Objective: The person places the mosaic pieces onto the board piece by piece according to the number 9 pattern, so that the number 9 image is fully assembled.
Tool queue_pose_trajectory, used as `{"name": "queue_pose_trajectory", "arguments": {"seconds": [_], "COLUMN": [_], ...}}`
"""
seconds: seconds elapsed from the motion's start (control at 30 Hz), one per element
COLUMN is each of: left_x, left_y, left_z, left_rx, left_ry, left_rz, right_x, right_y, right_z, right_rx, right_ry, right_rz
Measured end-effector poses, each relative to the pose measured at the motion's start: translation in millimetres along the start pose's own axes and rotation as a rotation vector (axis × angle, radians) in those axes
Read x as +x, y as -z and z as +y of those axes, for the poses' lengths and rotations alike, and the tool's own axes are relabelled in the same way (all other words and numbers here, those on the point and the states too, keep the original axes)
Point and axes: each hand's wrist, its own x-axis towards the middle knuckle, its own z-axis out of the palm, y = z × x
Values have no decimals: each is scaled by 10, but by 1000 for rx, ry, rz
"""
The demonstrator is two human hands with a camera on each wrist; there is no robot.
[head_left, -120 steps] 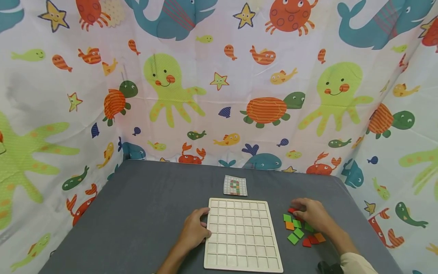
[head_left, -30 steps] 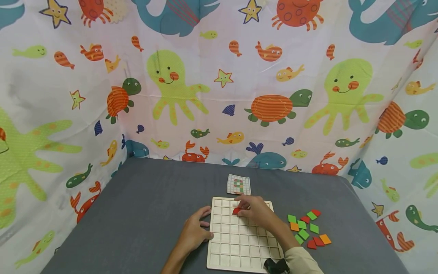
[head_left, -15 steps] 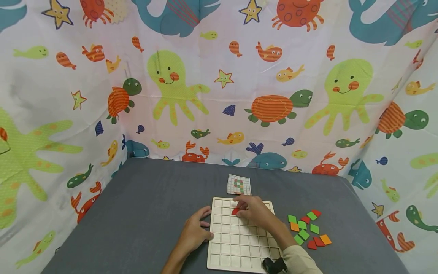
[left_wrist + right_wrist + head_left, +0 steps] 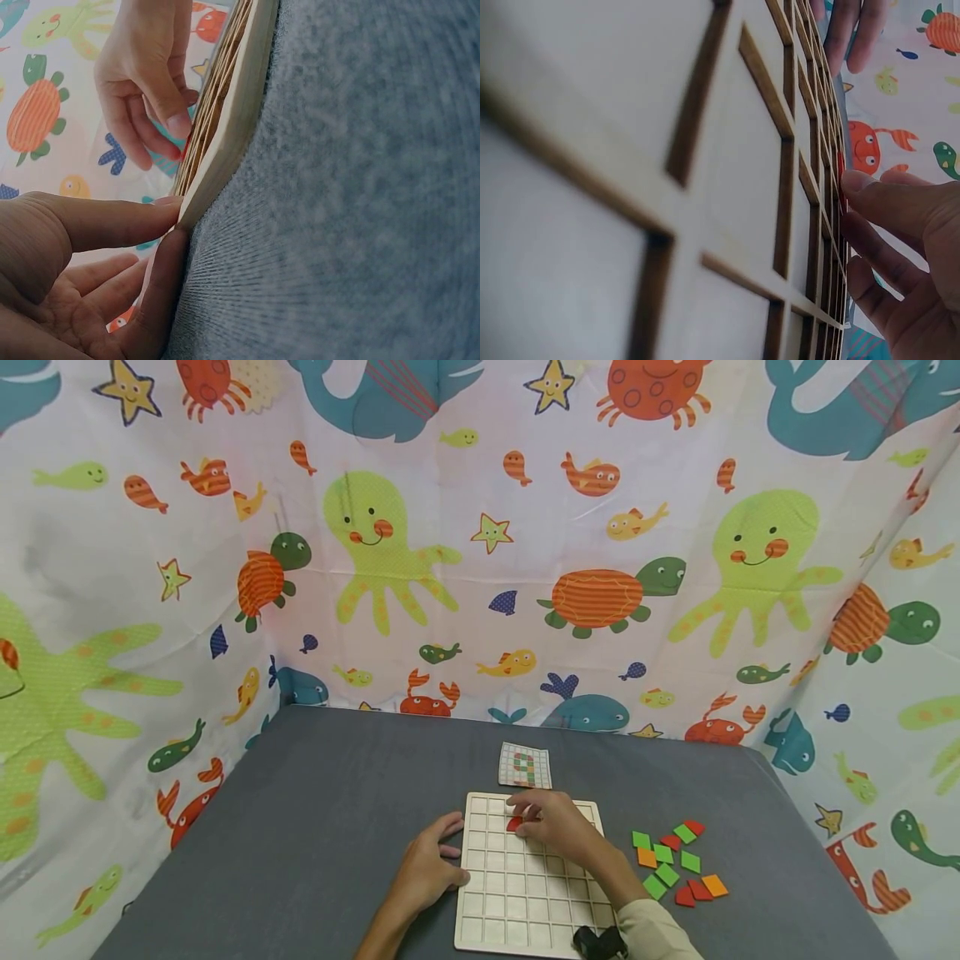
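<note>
The wooden grid board (image 4: 517,893) lies on the table in the head view, its surface divided into square cells. My left hand (image 4: 426,868) rests against the board's left edge, thumb and fingers spread along it; in the left wrist view its thumb (image 4: 112,223) touches the rim. Over the board's upper part, my right hand (image 4: 558,827) pinches a small red tile (image 4: 513,823) low on the grid. The right wrist view shows thumb and fingertips at a thin red edge (image 4: 841,180); whether the tile sits fully in a cell is hidden.
Several loose green, orange and red tiles (image 4: 690,862) lie to the board's right. A small card (image 4: 524,765) printed with a coloured grid pattern lies behind the board. The grey-covered table (image 4: 337,793) meets a curtain (image 4: 465,610) printed with sea animals.
My right hand has left the loose tiles and come to the board's upper part with a red tile, then shifted slightly left. The left hand stays at the edge.
</note>
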Motion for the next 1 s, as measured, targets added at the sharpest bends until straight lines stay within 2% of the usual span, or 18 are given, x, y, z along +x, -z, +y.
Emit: {"name": "queue_pose_trajectory", "arguments": {"seconds": [0.2, 0.43, 0.63, 0.87, 1.0], "left_x": [-10, -1, 3, 3, 3], "left_y": [6, 2, -4, -5, -7], "left_z": [16, 13, 13, 4, 0], "left_rx": [-1, 9, 7, -1, 1], "left_ry": [-3, 8, 9, 3, 3], "left_rz": [-1, 0, 3, 3, 5], "right_x": [-18, -80, -187, -340, -414], "right_y": [1, 31, 80, 169, 240], "right_z": [5, -24, -44, -11, 15], "right_rx": [-3, 61, 106, 96, 105], "right_ry": [6, -7, -57, -71, -116], "right_rz": [0, 42, 105, 210, 244]}}
